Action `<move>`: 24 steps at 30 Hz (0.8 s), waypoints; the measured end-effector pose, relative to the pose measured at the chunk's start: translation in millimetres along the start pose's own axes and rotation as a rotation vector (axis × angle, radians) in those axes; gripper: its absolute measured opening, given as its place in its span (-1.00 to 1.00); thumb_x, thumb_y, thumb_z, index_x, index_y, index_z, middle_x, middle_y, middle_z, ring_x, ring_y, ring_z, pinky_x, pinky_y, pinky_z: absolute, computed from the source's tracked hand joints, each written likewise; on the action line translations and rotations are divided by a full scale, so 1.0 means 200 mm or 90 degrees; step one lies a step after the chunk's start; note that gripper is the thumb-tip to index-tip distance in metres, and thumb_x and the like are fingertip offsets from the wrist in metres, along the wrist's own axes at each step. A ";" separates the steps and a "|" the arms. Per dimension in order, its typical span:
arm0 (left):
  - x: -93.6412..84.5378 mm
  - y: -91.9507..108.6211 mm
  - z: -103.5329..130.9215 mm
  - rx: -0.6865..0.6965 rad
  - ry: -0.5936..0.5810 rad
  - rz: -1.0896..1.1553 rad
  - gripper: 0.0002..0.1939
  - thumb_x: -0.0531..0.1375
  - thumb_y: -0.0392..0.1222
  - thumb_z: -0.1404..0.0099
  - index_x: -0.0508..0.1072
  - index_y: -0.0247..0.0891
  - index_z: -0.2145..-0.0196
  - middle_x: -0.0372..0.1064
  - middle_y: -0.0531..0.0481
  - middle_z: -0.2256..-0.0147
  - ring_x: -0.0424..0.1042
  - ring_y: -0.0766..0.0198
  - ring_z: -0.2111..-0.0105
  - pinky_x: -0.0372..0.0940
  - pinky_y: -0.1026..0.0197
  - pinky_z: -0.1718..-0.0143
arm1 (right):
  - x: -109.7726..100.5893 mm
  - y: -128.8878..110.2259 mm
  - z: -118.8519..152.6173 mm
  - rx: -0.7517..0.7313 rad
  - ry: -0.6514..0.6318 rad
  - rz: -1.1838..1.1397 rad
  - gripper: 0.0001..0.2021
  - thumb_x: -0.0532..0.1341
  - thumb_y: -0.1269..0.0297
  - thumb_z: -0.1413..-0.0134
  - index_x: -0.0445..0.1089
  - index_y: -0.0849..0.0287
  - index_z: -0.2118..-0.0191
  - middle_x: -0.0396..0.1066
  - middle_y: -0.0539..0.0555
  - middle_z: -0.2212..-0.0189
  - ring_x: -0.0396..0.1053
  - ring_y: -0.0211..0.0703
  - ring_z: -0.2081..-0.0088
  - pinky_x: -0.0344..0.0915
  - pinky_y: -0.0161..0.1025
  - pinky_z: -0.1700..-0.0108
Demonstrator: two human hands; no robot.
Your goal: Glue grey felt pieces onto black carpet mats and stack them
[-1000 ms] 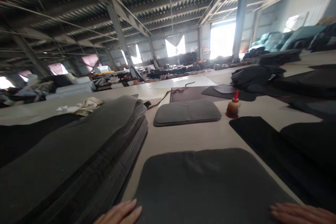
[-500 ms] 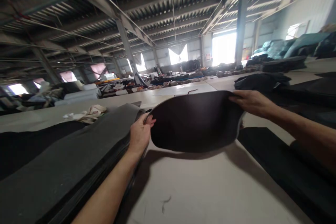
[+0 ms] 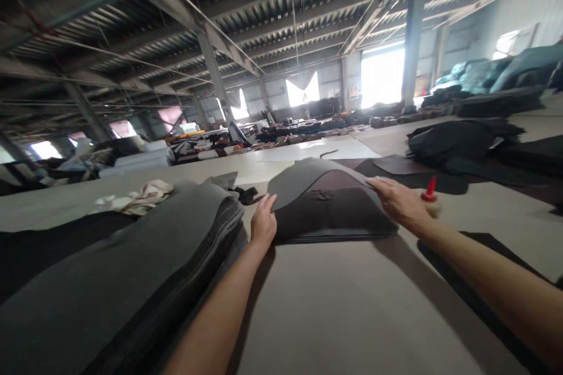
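Note:
A thin dark grey sheet [image 3: 294, 181], probably fabric, arches over a low stack of dark cut pieces [image 3: 336, 217] on the pale table [image 3: 347, 304]. My left hand [image 3: 264, 220] is closed on the sheet's left edge. At the opposite edge, my right hand [image 3: 396, 199] pinches the sheet's right side. Its middle bows upward, and a small dark mark shows on the piece underneath. Left of my left arm lies a tall pile of dark grey sheets [image 3: 123, 263]. Just behind my right wrist stands a bottle with a red nozzle [image 3: 430, 190], partly hidden.
A crumpled cream cloth [image 3: 152, 194] lies beyond the left pile. More dark pieces [image 3: 466, 140] are heaped at the right back. Another flat dark piece [image 3: 488, 246] rests partly under my right forearm. Building columns [image 3: 411, 41] and stacked goods stand farther off.
The sheet has gone from tilted up before me to lying arched over the stack, away from me. Both hands moved with it, the right one lower. The red-nozzled bottle has come into view.

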State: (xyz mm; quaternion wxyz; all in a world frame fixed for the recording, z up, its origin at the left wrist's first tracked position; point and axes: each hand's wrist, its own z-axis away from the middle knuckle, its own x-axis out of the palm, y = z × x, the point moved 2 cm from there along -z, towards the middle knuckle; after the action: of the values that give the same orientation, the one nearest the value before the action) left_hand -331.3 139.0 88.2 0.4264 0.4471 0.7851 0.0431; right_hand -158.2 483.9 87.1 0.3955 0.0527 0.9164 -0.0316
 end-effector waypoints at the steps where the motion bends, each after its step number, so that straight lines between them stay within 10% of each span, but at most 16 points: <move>1: 0.05 -0.07 0.02 -0.025 -0.034 -0.024 -0.65 0.20 -0.42 -0.34 0.46 -0.28 -0.06 0.30 -0.18 -0.21 0.32 0.06 -0.20 0.24 -0.12 -0.27 | 0.10 0.01 0.05 -0.010 -0.049 0.016 -0.51 0.02 0.58 -0.19 0.43 0.20 -0.17 0.44 0.22 -0.11 0.39 0.06 -0.15 0.39 -0.07 -0.12; 6: 0.12 -0.28 0.11 -0.102 -0.154 -0.111 -0.72 0.22 -0.20 -0.42 0.45 -0.25 -0.05 0.29 -0.18 -0.20 0.33 0.03 -0.18 0.28 -0.19 -0.21 | 0.35 0.02 0.25 -0.045 -0.143 0.052 -0.48 0.01 0.65 -0.10 0.49 0.23 -0.09 0.48 0.24 -0.06 0.46 0.07 -0.07 0.44 -0.05 -0.07; 24: 0.14 -0.28 0.15 -0.140 -0.276 -0.245 -0.57 0.18 -0.05 -0.45 0.34 -0.25 -0.18 0.31 -0.21 -0.15 0.39 0.04 -0.09 0.34 -0.16 -0.14 | 0.34 -0.04 0.32 -0.112 -0.177 0.140 -0.53 0.06 0.60 -0.15 0.40 0.34 -0.15 0.41 0.35 -0.11 0.41 0.13 -0.11 0.42 -0.03 -0.07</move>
State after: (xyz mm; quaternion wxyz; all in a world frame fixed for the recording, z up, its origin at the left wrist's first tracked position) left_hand -353.3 117.2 25.7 0.6303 0.2399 0.7367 -0.0500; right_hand -160.1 475.4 -6.6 0.5226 0.1125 0.8409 0.0848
